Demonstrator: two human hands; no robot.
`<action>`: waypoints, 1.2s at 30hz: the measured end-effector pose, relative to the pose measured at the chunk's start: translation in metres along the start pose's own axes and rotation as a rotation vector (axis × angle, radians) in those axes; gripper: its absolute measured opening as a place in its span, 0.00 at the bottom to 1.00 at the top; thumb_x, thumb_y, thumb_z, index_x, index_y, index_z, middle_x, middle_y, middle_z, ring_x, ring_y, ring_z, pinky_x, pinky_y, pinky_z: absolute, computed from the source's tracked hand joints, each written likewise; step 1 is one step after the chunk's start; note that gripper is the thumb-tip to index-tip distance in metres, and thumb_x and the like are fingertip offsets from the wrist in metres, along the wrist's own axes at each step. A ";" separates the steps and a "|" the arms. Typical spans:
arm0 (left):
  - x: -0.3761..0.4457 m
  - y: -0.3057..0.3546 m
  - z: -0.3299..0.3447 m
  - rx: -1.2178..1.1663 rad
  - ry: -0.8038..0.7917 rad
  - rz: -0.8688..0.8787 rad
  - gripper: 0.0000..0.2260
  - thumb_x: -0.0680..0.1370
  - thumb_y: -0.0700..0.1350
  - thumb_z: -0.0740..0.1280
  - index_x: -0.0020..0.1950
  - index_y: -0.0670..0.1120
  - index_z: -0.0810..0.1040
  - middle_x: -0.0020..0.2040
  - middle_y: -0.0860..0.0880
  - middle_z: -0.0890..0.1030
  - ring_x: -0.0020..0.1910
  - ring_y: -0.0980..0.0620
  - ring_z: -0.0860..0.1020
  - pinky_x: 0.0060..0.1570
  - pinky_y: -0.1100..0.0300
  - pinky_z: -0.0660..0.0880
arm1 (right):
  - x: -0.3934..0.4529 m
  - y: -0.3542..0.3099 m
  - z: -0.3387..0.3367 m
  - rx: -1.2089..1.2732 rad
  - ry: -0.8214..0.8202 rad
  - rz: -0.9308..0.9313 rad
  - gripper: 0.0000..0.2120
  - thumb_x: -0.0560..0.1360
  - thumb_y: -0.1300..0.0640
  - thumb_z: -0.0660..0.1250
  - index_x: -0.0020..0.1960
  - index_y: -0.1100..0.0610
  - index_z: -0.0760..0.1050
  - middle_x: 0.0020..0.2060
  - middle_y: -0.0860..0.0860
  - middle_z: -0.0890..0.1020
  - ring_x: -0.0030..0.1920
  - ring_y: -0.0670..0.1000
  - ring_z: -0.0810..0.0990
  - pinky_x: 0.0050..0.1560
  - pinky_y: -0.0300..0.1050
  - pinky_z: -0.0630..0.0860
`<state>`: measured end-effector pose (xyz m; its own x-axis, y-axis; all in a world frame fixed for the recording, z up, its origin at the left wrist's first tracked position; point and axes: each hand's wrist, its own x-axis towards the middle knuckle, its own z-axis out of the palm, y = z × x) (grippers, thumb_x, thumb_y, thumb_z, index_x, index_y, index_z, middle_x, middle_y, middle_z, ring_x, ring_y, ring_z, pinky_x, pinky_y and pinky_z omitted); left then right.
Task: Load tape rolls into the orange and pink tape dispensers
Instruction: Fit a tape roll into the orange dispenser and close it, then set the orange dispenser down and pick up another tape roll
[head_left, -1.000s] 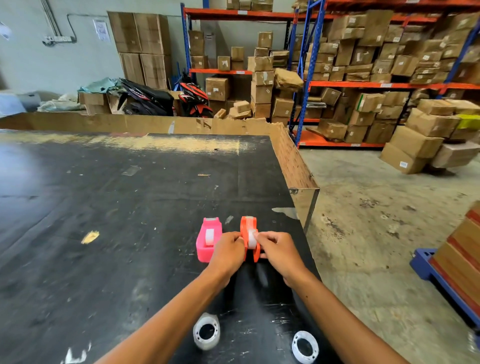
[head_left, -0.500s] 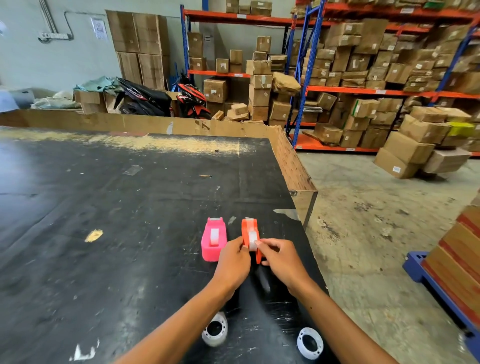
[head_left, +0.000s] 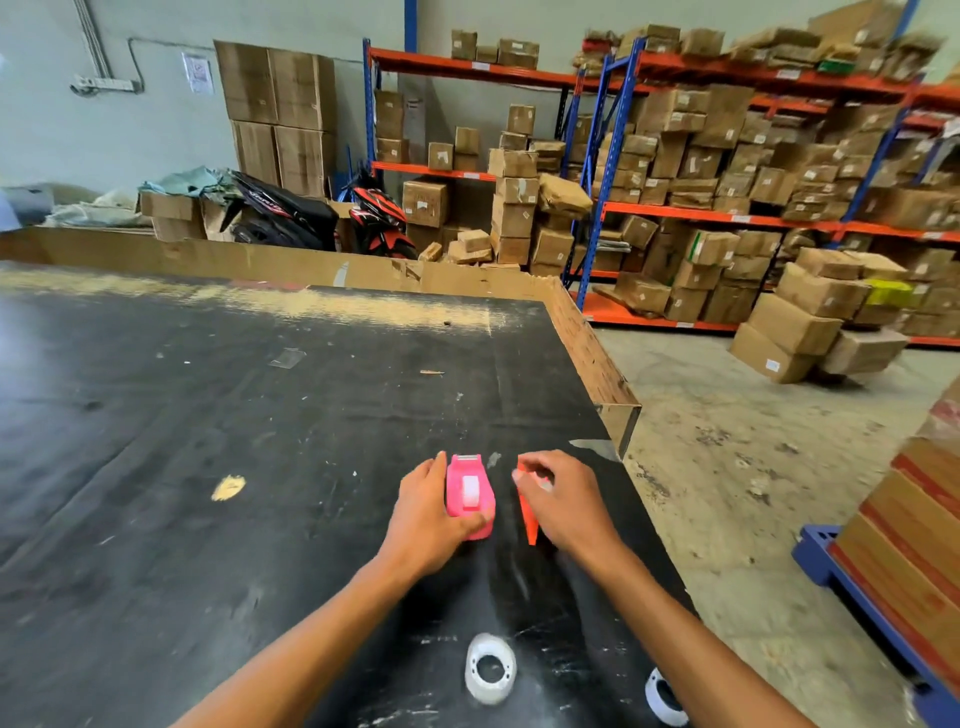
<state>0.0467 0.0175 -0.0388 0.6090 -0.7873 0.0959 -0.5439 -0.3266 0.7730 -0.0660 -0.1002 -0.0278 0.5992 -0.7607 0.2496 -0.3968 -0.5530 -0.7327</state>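
Nearest the person, two white tape rolls lie flat on the black table (head_left: 156, 467): one roll (head_left: 490, 668) between the forearms, the other roll (head_left: 661, 699) partly hidden under the right forearm. Both are loose, well apart from the dispensers.

Farther out, the pink dispenser (head_left: 470, 493) stands on the table with a strip of white tape showing in its top slot. The left hand (head_left: 428, 512) wraps it from the left side, thumb across its near end, fingers closed against its flank. Just beside it to the right, apart from it, is the orange dispenser (head_left: 528, 514), mostly covered. The right hand (head_left: 563, 501) curls over it, fingers bent down around its top, gripping it; whether a roll sits inside cannot be told.

Beyond the hands the table carries only scuffs and scraps, and a cardboard wall (head_left: 311, 262) edges its far and right sides. Behind that stand a scooter (head_left: 379, 218) and racks (head_left: 727, 213) full of cardboard boxes.
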 end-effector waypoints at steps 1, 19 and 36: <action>0.003 -0.005 -0.001 -0.002 -0.033 0.010 0.29 0.69 0.46 0.75 0.66 0.38 0.70 0.62 0.41 0.76 0.63 0.43 0.73 0.54 0.60 0.67 | 0.003 -0.009 0.008 -0.040 -0.049 -0.023 0.12 0.73 0.57 0.67 0.55 0.57 0.81 0.50 0.55 0.83 0.53 0.55 0.80 0.57 0.52 0.76; 0.015 -0.049 0.002 0.162 -0.104 0.201 0.16 0.69 0.54 0.67 0.53 0.49 0.73 0.51 0.52 0.81 0.50 0.48 0.77 0.38 0.56 0.68 | -0.004 -0.055 0.072 -0.745 -0.035 0.054 0.15 0.78 0.63 0.55 0.63 0.65 0.71 0.62 0.61 0.75 0.59 0.60 0.78 0.55 0.51 0.73; -0.015 -0.022 -0.022 -0.301 0.005 0.217 0.22 0.76 0.42 0.67 0.71 0.46 0.69 0.64 0.59 0.74 0.65 0.55 0.71 0.68 0.59 0.66 | -0.060 -0.054 0.008 0.083 0.307 -0.006 0.14 0.71 0.49 0.72 0.33 0.58 0.76 0.31 0.48 0.81 0.31 0.47 0.77 0.36 0.44 0.76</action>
<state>0.0622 0.0479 -0.0438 0.5014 -0.8186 0.2801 -0.4669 0.0166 0.8841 -0.0747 -0.0222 -0.0079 0.3584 -0.8314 0.4247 -0.3276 -0.5380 -0.7767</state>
